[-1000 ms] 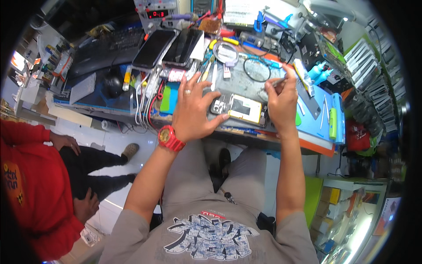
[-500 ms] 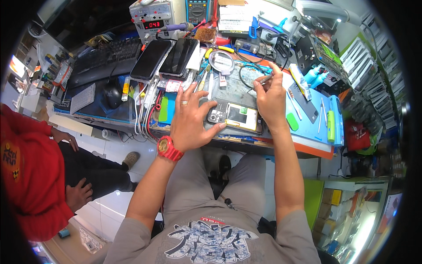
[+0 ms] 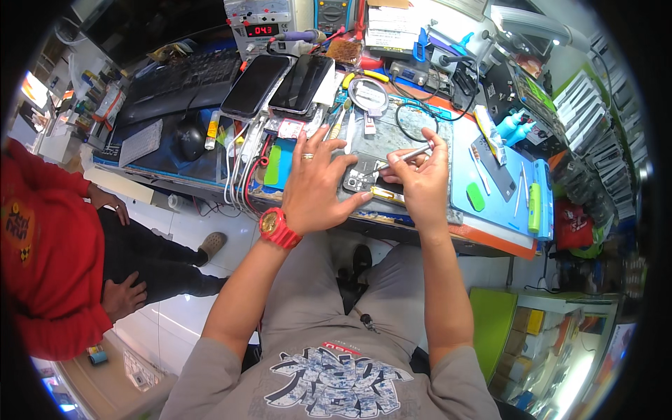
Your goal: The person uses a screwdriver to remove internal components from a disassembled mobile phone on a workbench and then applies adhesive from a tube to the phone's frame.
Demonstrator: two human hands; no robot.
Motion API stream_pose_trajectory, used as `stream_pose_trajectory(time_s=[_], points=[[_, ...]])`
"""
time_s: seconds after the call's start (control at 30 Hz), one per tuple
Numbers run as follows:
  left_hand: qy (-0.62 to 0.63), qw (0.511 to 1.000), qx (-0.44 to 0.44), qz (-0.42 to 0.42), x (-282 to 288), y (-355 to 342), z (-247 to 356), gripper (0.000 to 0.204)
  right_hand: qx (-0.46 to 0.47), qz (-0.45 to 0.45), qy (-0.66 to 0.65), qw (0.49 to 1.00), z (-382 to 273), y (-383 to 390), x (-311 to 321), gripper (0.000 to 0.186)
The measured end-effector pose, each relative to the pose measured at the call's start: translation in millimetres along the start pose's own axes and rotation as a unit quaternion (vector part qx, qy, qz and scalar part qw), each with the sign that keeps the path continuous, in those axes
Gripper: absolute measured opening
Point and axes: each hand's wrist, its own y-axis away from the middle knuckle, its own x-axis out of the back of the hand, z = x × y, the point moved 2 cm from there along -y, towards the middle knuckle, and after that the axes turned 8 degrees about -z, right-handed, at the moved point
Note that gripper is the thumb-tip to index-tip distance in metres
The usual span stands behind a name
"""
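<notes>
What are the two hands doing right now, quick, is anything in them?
Left hand: open, fingers spread, thumb and forefinger by the opened phone.
Right hand: closed, fingertip grip holding a thin silvery tool.

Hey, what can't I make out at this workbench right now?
- Head view: part of the opened phone, hidden behind the right hand.
- Head view: whether the slim tool touches it; tip too small.
- Head view: head of the person in red, cut off at left.

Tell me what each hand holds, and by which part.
Right hand: a slim tool, by its handle. Left hand: touching the opened phone at its edge; grip unclear.
</notes>
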Motion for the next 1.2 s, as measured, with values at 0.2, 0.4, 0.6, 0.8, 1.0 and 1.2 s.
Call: stream_pose_trajectory(time_s=[0.2, 0.4, 0.6, 0.8, 1.0, 1.2], points=[[0.0, 1.0, -0.002, -0.001, -1, -2, 1, 0.063, -0.009, 0.0, 0.003, 1.0, 10, 2, -7, 0.07], [-0.001, 1.0, -0.007, 0.001, -2, -1, -1, 0.062, -0.012, 0.004, 0.019, 1.0, 7, 1, -8, 0.07], [-0.001, 1.0, -0.005, 0.005, -1, -1, -1, 0.062, -0.009, 0.003, 0.01, 1.0, 9, 0, -7, 0.07], [-0.002, 1.0, -0.007, 0.005, -1, -1, 0, 0.061, -0.004, 0.002, 0.026, 1.0, 6, 3, -8, 0.068], [-0.002, 1.0, -0.002, 0.002, -1, 0, -1, 0.058, 0.046, -0.019, 0.051, 0.997, 10, 9, -12, 0.067], [0.0, 1.0, -0.001, -0.004, -2, -1, 0, 0.058, 0.054, -0.007, 0.057, 0.997, 12, 10, -11, 0.067]])
